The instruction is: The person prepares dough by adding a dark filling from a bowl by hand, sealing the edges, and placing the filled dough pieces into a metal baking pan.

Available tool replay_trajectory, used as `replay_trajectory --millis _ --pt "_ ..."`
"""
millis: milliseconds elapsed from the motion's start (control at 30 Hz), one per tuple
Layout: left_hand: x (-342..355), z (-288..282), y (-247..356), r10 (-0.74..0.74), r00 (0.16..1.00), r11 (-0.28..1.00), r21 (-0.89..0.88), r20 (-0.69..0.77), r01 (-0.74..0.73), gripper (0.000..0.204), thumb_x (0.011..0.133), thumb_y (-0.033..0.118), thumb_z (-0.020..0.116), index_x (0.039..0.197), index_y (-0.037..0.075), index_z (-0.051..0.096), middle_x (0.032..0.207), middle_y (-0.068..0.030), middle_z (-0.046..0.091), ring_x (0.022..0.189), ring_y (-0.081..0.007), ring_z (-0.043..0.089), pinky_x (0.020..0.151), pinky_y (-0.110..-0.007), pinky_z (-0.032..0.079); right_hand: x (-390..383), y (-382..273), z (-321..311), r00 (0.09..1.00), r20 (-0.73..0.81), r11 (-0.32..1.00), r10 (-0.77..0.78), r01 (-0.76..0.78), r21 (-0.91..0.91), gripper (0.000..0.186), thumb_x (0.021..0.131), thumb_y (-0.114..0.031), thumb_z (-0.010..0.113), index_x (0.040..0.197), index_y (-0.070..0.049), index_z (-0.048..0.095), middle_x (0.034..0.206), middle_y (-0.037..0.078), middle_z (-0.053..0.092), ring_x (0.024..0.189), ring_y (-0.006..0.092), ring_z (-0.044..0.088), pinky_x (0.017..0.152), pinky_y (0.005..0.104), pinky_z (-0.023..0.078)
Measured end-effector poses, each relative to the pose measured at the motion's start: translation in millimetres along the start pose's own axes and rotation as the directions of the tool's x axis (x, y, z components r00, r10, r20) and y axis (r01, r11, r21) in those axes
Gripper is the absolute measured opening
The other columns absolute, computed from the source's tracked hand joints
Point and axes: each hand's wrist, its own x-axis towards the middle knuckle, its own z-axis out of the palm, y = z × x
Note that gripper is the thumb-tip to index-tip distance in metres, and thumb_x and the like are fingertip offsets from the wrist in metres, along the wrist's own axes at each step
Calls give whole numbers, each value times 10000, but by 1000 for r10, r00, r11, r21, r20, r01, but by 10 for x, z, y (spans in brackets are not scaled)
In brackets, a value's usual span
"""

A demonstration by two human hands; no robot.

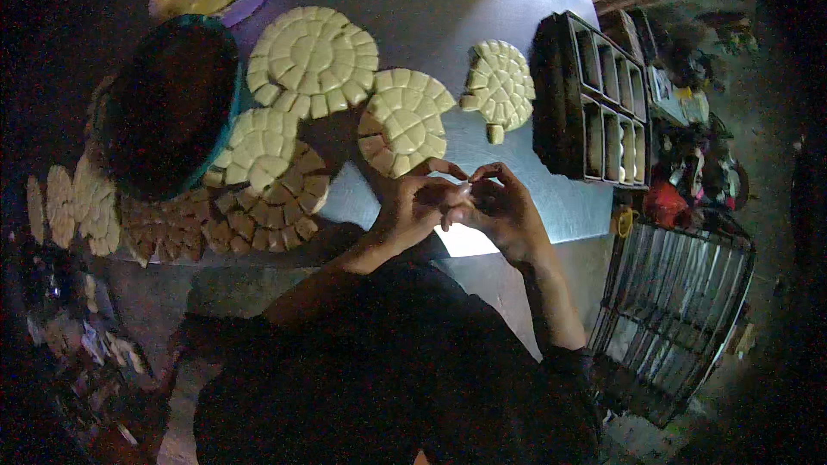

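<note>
Head view: round slabs of pale cut dough pieces (314, 60) lie on the shiny metal tabletop (482, 9), beside a dark bowl (168, 108) and a black tray of tins (594, 108). Left hand (418, 202) and right hand (500, 207) meet above the tabletop's near edge, fingertips pinching one small pale piece (463, 189) between them.

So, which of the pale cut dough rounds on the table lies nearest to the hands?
The pale round right above the hands, with brownish pieces along its lower left edge. The other pale rounds lie farther up or off to the sides.
</note>
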Motion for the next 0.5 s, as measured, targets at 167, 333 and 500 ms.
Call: replay_trajectory --millis 167,333,500 --pt "-11 -140 -498 -294 925 841 394 -242 370 492 945 376 688 1277 40 550 1149 -136 669 714 -272 691 652 -384 534 256 769 -485 965 -196 852 -172 46 -521 253 896 -70 732 1091 -4 585 963 113 716 871 175 712 758 308 554" --pt "-186 -276 -646 39 995 516 855 -91 58 285 917 297 689 1068 58 654 969 -120 659 969 -350 628 817 -443 487 408 1713 -707 979 -84 679 -186 67 -732 91 921 -10 656 996 -30 705 1001 142 668 855 264 709 735 315 558" --pt "-48 -151 -709 23 998 428 901 66 -69 188 915 222 666 1005 56 666 999 -130 648 934 -365 623 812 -476 487 582 1905 -1073 897 -146 751 -418 250 -611 107 916 -52 673 1018 -32 698 941 142 644 838 279 677 730 360 539"
